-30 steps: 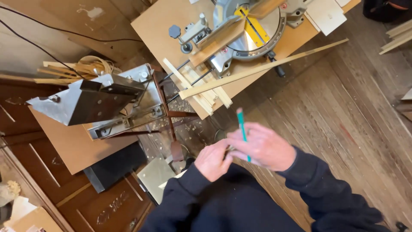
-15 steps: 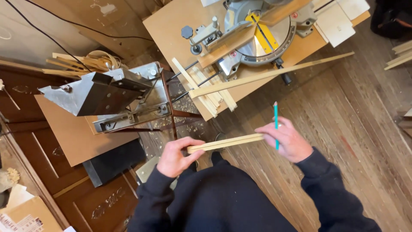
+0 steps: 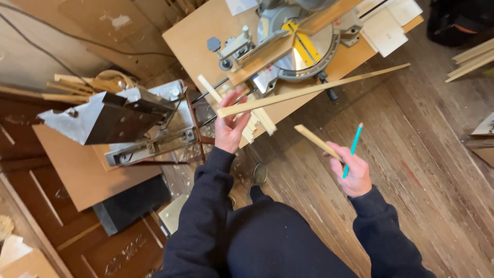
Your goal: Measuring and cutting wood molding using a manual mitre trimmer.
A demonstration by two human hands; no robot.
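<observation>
Hands work over a wooden floor (image 3: 411, 154) in the head view, beside a worktop (image 3: 190, 46) of bare board that carries a mitre saw (image 3: 298, 41) near its middle. The left hand (image 3: 230, 128) is raised at the worktop's near edge, fingers loosely spread, its fingertips at the near end of a long wooden strip (image 3: 314, 88); whether it actually pinches the strip or only touches it cannot be told. That long strip lies slanted across the worktop's near edge, under the saw's front, and its far end juts well out past the right corner over the floor. A few short wood offcuts (image 3: 257, 121) lie just beside the left hand at the same edge.

The right hand (image 3: 352, 172) is held out over the floor, well apart from the worktop. Its fingers are closed around two things: a short wooden strip (image 3: 316, 141), which sticks out toward the worktop's near edge, and a teal pencil (image 3: 353, 149), which points up and away between the fingers. The short strip's free end stops near the long strip without touching it.

To the left of the worktop stands a grey metal machine (image 3: 113, 118) on a stand, with sawdust beneath it. Pale sheets (image 3: 386, 25) rest at the worktop's right corner. More wooden slats (image 3: 473, 56) lie on the floor at the far right.
</observation>
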